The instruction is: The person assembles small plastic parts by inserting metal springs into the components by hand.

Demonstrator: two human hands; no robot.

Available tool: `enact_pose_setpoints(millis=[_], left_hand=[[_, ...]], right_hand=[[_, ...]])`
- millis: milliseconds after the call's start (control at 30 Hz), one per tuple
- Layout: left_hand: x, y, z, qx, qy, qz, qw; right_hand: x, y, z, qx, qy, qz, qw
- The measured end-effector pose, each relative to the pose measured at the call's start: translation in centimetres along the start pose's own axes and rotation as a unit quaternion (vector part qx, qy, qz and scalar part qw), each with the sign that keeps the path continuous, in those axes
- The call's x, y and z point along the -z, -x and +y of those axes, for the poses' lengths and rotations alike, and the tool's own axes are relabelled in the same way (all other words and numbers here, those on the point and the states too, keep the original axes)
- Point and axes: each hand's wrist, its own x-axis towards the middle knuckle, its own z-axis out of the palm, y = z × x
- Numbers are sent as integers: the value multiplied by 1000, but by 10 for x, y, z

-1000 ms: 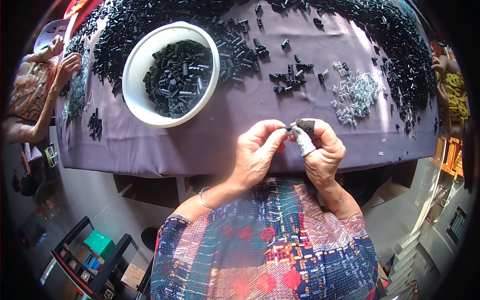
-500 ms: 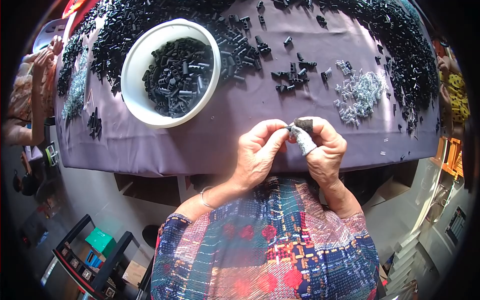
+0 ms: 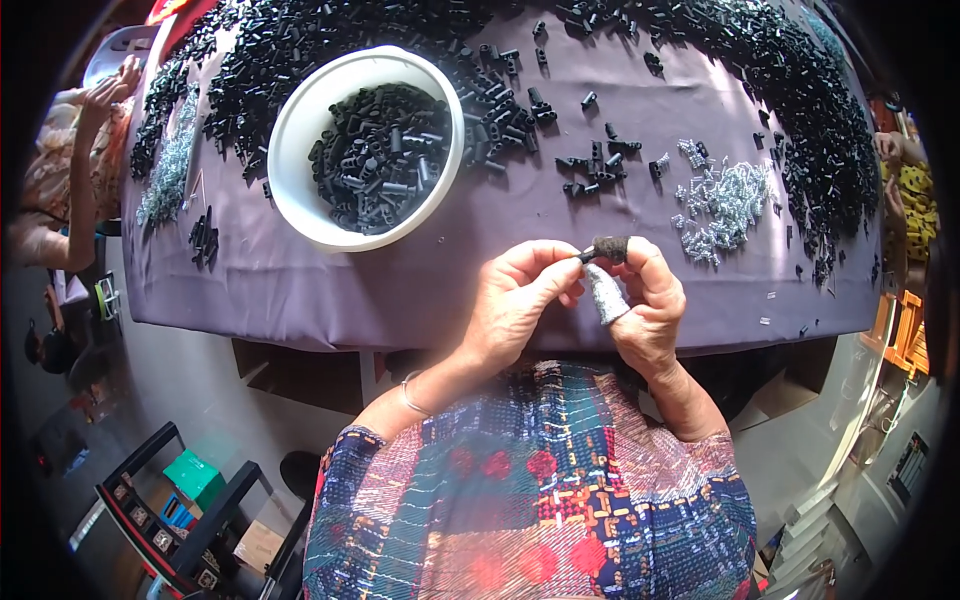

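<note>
A table covered in a purple cloth [image 3: 420, 290] fills the upper half of the frame, its near edge curving across the middle. Along the top and down the right side of the cloth runs a broad band of loose small black plastic parts [image 3: 800, 110], thickest at the upper right. In the upper left of the cloth stands a white round bowl [image 3: 300, 120], heaped with more of the same black parts. To the right of centre lies a scatter of small silvery metal pieces [image 3: 725, 200], and a second silvery heap [image 3: 165, 180] lies at the far left edge, just beside a short row of black parts. At the lower centre the person's patterned blouse [image 3: 540, 510] of blue, red and pink takes up the bottom of the frame. Just above it, over the table's near edge, the two hands meet. The left hand [image 3: 515, 300] has thumb and fingers pinched shut on one end of a small black part [image 3: 605, 248], which sits in the middle of the frame between both hands. The right hand [image 3: 650, 300] is closed on the other end of the part, and one of its fingers wears a grey fabric finger cover [image 3: 605, 295]. At the far left edge another person's raised hand [image 3: 110, 85] shows.
</note>
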Motion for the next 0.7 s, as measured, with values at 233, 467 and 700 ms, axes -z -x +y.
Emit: enact_pose_setpoints(millis=[233, 467, 700], left_hand=[[3, -2, 2, 36, 78, -1, 996], [-5, -2, 9, 95, 169, 22, 981], [-3, 0, 8, 119, 185, 22, 975]], right_hand=[[-3, 0, -2, 37, 62, -6, 997], [-2, -10, -11, 140, 297, -41, 944], [0, -15, -14, 176, 349, -55, 919]])
